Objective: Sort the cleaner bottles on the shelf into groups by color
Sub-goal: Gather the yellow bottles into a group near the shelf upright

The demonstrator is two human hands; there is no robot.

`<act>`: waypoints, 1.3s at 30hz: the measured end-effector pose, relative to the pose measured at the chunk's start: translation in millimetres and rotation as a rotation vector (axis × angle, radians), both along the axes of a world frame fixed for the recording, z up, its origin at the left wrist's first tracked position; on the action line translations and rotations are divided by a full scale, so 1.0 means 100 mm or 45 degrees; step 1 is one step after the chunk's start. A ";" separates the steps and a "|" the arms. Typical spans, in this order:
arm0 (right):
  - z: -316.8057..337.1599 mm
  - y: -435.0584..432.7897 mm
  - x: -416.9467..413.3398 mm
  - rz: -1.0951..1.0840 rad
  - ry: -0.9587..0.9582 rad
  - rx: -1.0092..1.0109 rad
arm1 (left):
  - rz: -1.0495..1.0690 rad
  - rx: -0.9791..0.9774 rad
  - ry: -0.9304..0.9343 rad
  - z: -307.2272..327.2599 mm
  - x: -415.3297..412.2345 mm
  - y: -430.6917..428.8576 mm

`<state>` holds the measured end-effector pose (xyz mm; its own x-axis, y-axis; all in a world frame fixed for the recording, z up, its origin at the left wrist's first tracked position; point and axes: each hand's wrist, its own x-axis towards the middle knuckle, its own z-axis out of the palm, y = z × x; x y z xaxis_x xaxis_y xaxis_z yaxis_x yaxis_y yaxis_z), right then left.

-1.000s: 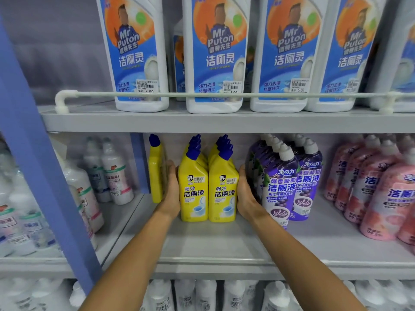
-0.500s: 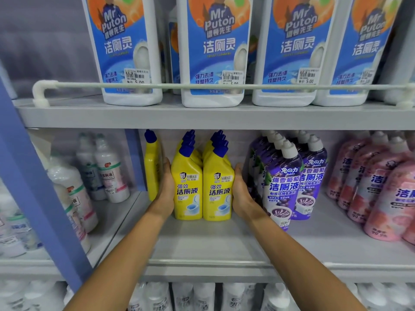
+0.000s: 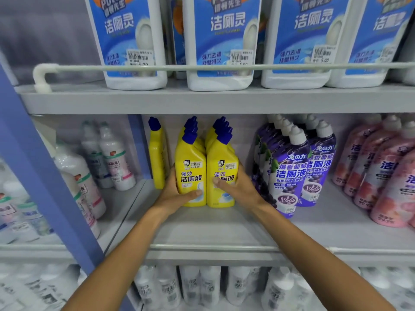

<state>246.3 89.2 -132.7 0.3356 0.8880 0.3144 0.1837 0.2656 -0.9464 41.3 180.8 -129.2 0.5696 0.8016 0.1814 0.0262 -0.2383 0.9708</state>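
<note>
In the head view both forearms are reaching up from the bottom edge of the picture to the middle shelf (image 3: 224,230), converging on two rows of yellow bottles that are standing near its left end. The left hand (image 3: 175,195) is gripping the left yellow bottle (image 3: 190,169) at the front of its row, the thumb (image 3: 194,194) lying across the label while the fingers are wrapping round the bottle's left side, mostly hidden. The right hand (image 3: 240,187) is gripping the right yellow bottle (image 3: 222,164) likewise, its thumb (image 3: 221,183) pressing the label and its fingers curling round the right side. The two front bottles are standing upright, touching each other. A lone yellow bottle (image 3: 157,153) is standing just beside the left hand, against the blue upright (image 3: 45,176). Purple bottles (image 3: 289,173) are crowding close behind the right wrist, with pink bottles (image 3: 381,176) toward the shelf's right end. White jugs (image 3: 224,41) are sitting on the shelf above, behind a rail (image 3: 202,68).
</note>
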 end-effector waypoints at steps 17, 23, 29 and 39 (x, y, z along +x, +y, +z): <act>-0.15 0.09 0.01 -0.075 -0.257 -0.116 | 0.021 0.013 -0.058 -0.08 -0.04 0.13; -0.14 0.09 0.06 -0.070 -0.291 -0.138 | 0.106 -0.001 -0.175 0.01 -0.07 0.10; -0.18 0.09 0.05 -0.080 -0.248 -0.143 | 0.782 0.277 -0.409 0.41 -0.30 0.33; -0.20 0.04 0.01 -0.038 -0.191 -0.137 | 0.669 0.057 0.293 0.58 -0.07 0.94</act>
